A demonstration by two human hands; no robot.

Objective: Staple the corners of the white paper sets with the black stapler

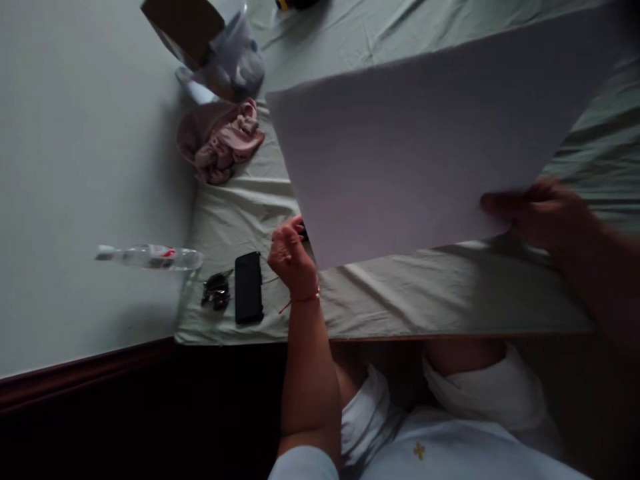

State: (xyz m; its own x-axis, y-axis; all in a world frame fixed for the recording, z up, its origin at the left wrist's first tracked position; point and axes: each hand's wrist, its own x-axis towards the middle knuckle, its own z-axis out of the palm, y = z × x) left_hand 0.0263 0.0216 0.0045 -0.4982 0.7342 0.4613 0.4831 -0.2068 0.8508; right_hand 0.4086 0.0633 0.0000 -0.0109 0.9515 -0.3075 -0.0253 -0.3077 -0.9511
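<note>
A large white sheet of paper (400, 153) is held up at a tilt above the cloth-covered table. My right hand (550, 210) grips it by the lower right edge, thumb on top and the other fingers underneath. Left of the sheet, my left hand (291, 253) is closed with its fingers curled, a red string bracelet (313, 295) on the wrist. A small dark thing (305, 231) shows between those fingers and the sheet's edge; most of it is hidden, so its kind is unclear. Close by on the left lies a black phone (249, 288).
Sunglasses (216, 291) and a clear plastic bottle (160, 257) are at the table's left end, by the white wall (85, 167). Farther back are a crumpled pink cloth (225, 140), a plastic bag (245, 60) and a brown box (185, 27). A wrinkled pale green cloth (400, 300) covers the table.
</note>
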